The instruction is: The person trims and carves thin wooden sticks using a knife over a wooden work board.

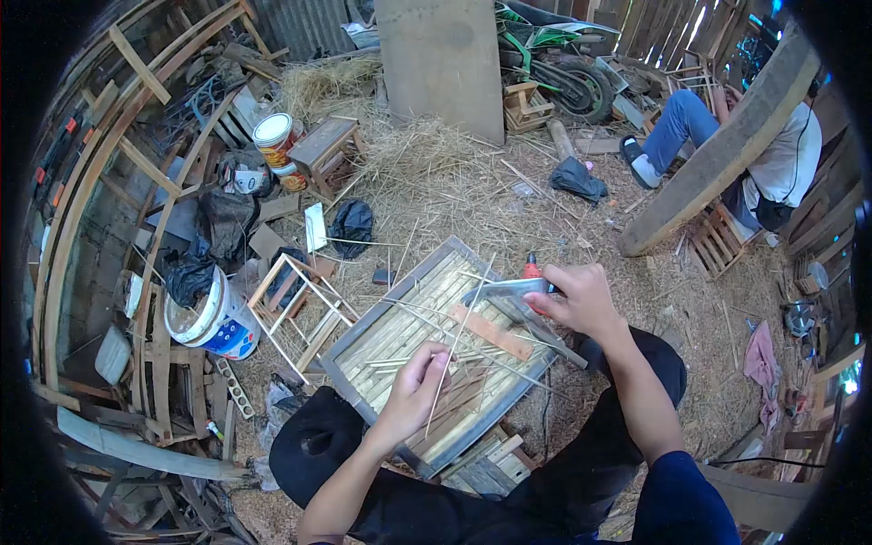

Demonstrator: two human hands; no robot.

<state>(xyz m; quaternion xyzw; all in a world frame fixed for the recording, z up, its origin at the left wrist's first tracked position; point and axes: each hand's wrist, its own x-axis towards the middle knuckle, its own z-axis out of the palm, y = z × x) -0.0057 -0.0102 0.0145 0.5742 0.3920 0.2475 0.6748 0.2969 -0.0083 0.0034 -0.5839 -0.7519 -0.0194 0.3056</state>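
My left hand (416, 386) is closed on a thin bamboo strip (465, 320), which slants up across a wood-framed panel of pale slats (400, 331) before my knees. My right hand (579, 300) grips a grey metal tool with red parts (510, 288) over the panel's upper right side. Its exact kind is partly hidden by my fingers. On the slats lie a flat reddish-brown wood piece (490, 332) and several loose thin strips.
A small wooden frame (304, 313) and a white bucket (213, 318) stand left. A wooden stool (322, 150) stands beyond, and a motorcycle (568, 77) at the back. Another person (772, 154) sits at right behind a slanted post (718, 150). Straw and shavings cover the ground.
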